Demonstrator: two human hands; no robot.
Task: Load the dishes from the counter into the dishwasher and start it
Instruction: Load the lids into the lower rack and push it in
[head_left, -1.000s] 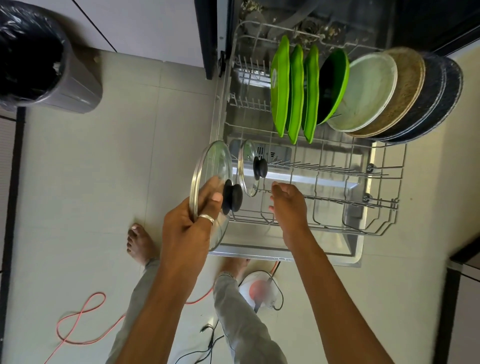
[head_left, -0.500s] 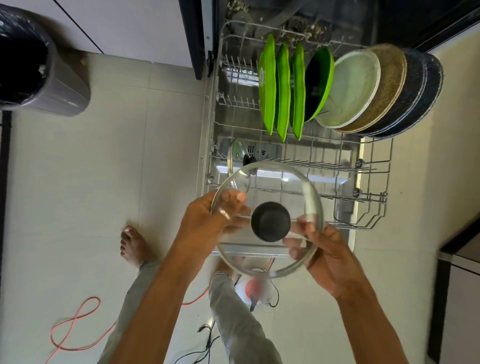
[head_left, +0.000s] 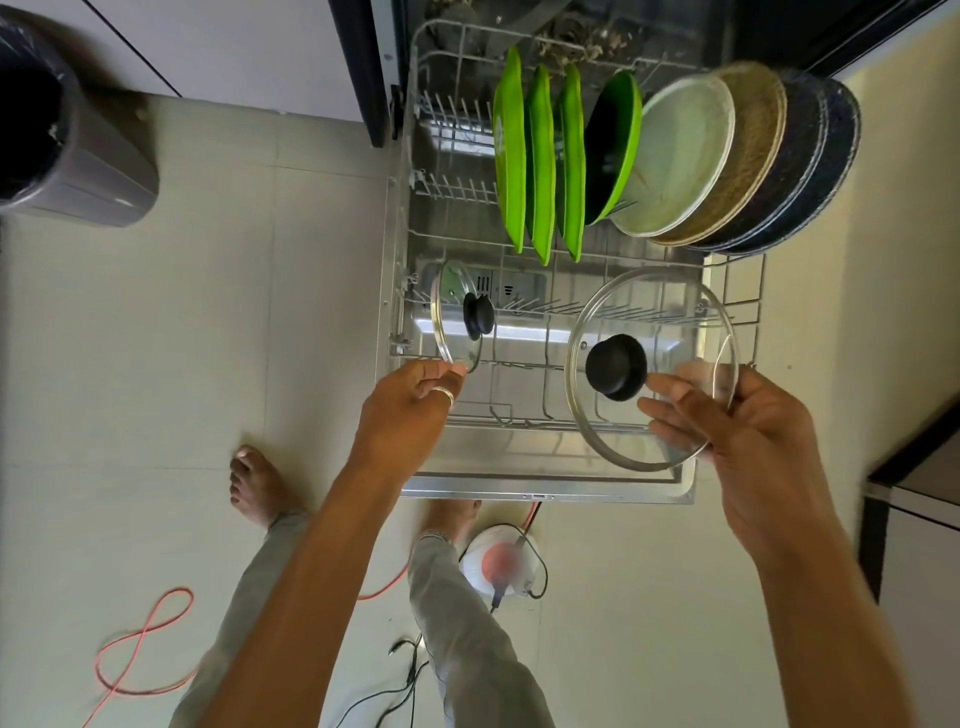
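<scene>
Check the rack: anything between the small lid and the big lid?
No dish. In the head view only bare rack wires lie between the small lid and the big lid held by the right hand.

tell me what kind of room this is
Most likely a home kitchen: a pulled-out dishwasher rack, green plates standing in it, and a glass pot lid held in the right hand.

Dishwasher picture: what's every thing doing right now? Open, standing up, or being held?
Dishwasher rack, pulled out.
Large glass lid, held over the rack by the right hand.
Small glass lid, standing on edge in the rack.
Left hand, at the small lid's lower rim; grip unclear.
Green plates, standing on edge.
Round plates, leaning in a row.
</scene>
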